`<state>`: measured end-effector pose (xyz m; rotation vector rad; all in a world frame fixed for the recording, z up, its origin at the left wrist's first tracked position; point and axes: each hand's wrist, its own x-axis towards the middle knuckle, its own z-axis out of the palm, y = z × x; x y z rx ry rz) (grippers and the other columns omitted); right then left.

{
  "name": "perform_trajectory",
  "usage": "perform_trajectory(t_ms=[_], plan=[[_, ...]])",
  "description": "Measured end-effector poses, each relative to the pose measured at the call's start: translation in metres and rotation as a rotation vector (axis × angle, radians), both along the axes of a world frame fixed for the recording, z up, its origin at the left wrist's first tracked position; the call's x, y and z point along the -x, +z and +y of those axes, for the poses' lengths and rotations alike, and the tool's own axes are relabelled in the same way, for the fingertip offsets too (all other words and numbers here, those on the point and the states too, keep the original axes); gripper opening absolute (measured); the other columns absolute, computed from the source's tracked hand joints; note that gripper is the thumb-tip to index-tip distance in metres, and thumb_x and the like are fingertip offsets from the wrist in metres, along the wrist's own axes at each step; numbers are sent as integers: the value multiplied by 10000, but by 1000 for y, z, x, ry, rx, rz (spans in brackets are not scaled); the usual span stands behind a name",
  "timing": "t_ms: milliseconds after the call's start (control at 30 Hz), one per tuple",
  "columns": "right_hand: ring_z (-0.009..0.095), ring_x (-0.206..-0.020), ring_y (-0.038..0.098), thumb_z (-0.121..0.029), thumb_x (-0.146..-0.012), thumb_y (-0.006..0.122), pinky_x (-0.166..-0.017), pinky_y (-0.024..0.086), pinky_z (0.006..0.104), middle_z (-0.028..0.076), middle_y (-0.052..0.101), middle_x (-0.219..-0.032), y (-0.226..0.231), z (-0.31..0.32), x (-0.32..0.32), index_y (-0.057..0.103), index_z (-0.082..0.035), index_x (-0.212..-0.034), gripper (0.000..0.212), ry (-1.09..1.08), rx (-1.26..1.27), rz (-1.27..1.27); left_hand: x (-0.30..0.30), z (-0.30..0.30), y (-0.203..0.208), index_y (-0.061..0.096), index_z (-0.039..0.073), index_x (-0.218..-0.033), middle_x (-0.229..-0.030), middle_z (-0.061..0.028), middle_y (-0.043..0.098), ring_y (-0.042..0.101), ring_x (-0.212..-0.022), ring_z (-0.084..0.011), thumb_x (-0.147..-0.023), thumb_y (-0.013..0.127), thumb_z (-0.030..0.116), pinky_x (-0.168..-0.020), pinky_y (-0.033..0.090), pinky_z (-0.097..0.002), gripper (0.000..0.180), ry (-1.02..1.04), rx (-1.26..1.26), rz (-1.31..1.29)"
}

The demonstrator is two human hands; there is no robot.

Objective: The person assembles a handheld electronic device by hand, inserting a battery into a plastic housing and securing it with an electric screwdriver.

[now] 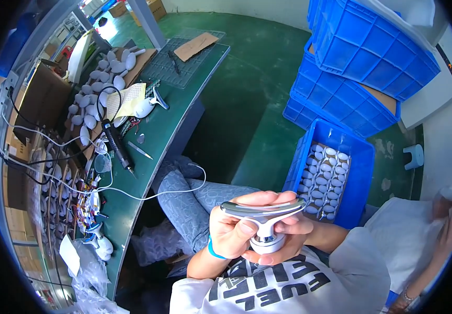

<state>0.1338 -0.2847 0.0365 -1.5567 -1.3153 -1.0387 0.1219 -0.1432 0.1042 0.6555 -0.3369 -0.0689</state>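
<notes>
The left hand point(229, 231) and right hand point(296, 227) grasp a white plastic, silver-topped T-shaped device point(265, 228), partly hiding it from me.

workbench point(183, 107): green | on workbench: electric screwdriver point(115, 145) black; paper sheet point(129, 99) pale yellow, small marks in rows; cardboard piece point(195, 46) brown | right of workbench: T-shaped handheld device point(265, 228) white and silver; wristband point(214, 249) bright blue; trousers point(181, 201) grey-blue, pale curving lines; T-shirt point(344, 277) white, black lettering; crate point(362, 167) blue
</notes>
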Motion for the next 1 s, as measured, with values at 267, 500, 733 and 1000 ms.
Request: perform_trajectory(t_ms=[267,500,733,1000], plan=[[4,-1117,459,-32,-737,787,-801,451,141,-218,497,-1195,-18,5,13,694,-279,-1051,410,-99,-20,46,0,0,-2,446,-122,-1294,-1241,-405,500,646,-1013,-425,-949,597,237,-813,587,-408,520,1,-26,27],[78,-1202,434,-38,-763,761,-848,485,187,-231,485,-1208,-2,9,5,689,-292,-1051,391,-119,-38,-9,3,0,-2,467,-128,-1267,-1211,-404,522,639,-1032,-421,-929,627,259,-872,557,-438,537,65,-42,50],[263,-1054,481,-171,-670,809,-778,490,355,53,517,-1143,29,12,-7,633,-177,-1069,436,135,-438,256,-1,14,-1,405,17,-1153,-1264,-407,481,659,-988,-377,-954,571,134,-825,561,-464,284,105,34,-15],[224,-669,663,-121,-765,806,-565,526,290,125,679,-852,78,1,-48,640,6,-1037,343,465,-56,709,10,27,-11,587,-11,-1036,-1127,-249,584,620,-1014,-305,-842,735,206,-891,512,-409,326,306,-210,-21]])
